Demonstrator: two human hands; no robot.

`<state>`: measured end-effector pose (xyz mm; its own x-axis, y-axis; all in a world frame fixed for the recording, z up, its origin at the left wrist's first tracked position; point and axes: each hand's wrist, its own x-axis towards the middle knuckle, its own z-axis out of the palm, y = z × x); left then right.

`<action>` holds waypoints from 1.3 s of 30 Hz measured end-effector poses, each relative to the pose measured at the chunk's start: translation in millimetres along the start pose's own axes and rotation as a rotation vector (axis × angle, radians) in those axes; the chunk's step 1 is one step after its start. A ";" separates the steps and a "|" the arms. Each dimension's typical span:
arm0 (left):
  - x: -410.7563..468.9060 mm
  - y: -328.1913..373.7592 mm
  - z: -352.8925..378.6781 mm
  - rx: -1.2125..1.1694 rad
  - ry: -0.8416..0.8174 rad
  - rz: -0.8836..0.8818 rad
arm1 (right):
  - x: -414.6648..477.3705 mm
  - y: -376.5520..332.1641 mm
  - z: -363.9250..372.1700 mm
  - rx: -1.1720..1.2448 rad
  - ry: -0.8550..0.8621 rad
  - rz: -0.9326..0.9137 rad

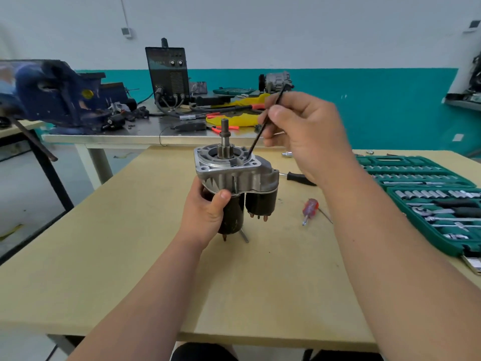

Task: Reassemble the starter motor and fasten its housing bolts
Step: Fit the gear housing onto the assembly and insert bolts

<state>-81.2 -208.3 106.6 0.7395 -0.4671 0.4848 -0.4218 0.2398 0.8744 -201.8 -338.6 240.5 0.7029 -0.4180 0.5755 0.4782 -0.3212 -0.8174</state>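
The starter motor [235, 175] stands upright on the beige table [130, 243], silver nose housing on top with the pinion shaft pointing up, black body and solenoid below. My left hand [207, 212] grips the black body just under the housing, thumb on the housing's lower edge. My right hand [304, 136] pinches a long thin black housing bolt [263, 126], tilted, with its lower end in a hole on the right of the housing flange. Another silver bolt end [244, 237] sticks out below the motor.
A red-handled screwdriver [309, 209] and a black-handled one [299, 177] lie right of the motor. A green socket set case [426, 201] lies open at the right. Behind, a second bench holds a blue vise [59, 95], a welder [168, 74] and yellow cloth.
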 end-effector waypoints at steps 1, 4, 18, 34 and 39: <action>0.4 -0.9 0.0 -0.002 -0.003 0.001 | 4.8 -1.8 8.5 -0.055 -0.032 -0.011; 1.3 -3.7 -0.3 -0.006 -0.013 -0.012 | 8.3 -1.2 21.5 -0.162 -0.092 -0.009; 1.0 -3.1 0.9 0.042 -0.010 -0.033 | 13.8 -7.5 31.5 -0.535 -0.118 -0.058; 0.4 -2.8 -2.5 0.033 -0.011 -0.047 | 14.1 1.9 28.7 -0.532 -0.115 0.039; 0.0 0.4 -1.4 0.010 -0.017 -0.036 | 14.0 2.0 35.5 -0.458 -0.170 0.056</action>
<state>-80.7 -206.9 107.0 0.7454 -0.4897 0.4522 -0.4001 0.2139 0.8912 -172.4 -314.9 246.0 0.8150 -0.3131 0.4876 0.1836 -0.6586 -0.7298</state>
